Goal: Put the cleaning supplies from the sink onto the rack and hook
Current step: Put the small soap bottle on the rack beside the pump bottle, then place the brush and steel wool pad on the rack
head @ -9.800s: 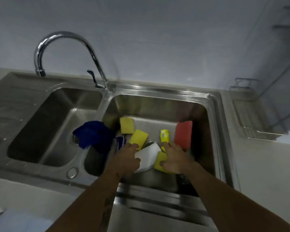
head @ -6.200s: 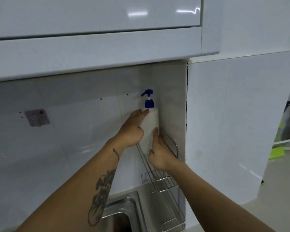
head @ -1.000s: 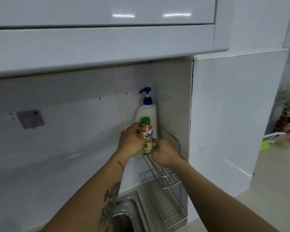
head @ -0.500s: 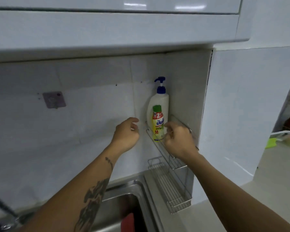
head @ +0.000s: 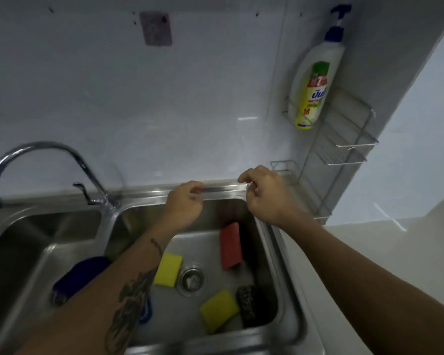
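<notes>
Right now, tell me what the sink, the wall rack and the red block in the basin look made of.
Sink: looks like stainless steel, brushed, with soft grey reflections along its walls and rim.
Wall rack: thin metal wire, shiny, probably chromed or stainless; see-through grid.
Red block: likely sponge or foam, matte, with soft rounded edges; blur leaves it uncertain.

Sink [head: 287, 254] holds two yellow sponges [head: 167, 270], red sponge [head: 230, 245], dark scourer [head: 247, 304]; rack [head: 349, 142] carries two bottles [head: 312, 90].
</notes>
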The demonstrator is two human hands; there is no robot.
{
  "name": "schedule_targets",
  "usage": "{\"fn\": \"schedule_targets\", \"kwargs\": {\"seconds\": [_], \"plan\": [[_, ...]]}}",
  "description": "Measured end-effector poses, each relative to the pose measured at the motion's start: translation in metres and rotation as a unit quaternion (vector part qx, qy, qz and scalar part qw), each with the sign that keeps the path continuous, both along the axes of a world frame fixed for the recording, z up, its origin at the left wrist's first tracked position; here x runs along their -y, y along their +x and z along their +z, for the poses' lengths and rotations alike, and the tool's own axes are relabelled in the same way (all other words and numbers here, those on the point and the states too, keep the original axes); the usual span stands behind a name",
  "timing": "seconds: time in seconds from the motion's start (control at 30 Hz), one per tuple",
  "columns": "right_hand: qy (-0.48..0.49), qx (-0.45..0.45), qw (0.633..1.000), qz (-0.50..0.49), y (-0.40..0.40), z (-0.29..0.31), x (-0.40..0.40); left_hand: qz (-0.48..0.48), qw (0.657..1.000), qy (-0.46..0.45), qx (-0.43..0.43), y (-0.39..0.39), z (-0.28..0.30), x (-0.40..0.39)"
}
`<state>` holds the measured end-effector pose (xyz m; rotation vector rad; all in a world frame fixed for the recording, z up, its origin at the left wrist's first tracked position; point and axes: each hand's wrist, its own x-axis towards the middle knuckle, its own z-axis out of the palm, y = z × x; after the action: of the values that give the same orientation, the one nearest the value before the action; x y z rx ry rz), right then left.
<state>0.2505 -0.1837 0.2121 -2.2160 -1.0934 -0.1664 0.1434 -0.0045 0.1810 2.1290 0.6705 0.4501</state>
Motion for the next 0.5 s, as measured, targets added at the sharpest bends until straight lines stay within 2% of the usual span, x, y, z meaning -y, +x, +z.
{"fn": "schedule_targets", "kwargs": {"seconds": [0.13,0.27,0.5], "plan": [[-0.094,-0.091,0.991,0.022,-0.036,-0.057,-0.018,0.024,0.996,-0.047,-0.077,-0.055,-0.058,-0.009],[-0.177,-0.174,0.967,0.052,-0.071,-0.111,-0.037,0.067,0.982,-0.104,-0.143,-0.104,-0.113,-0.027],[-0.268,-0.232,0.932,0.073,-0.116,-0.180,-0.066,0.104,0.937,-0.095,-0.320,-0.151,-0.185,-0.057]]}}
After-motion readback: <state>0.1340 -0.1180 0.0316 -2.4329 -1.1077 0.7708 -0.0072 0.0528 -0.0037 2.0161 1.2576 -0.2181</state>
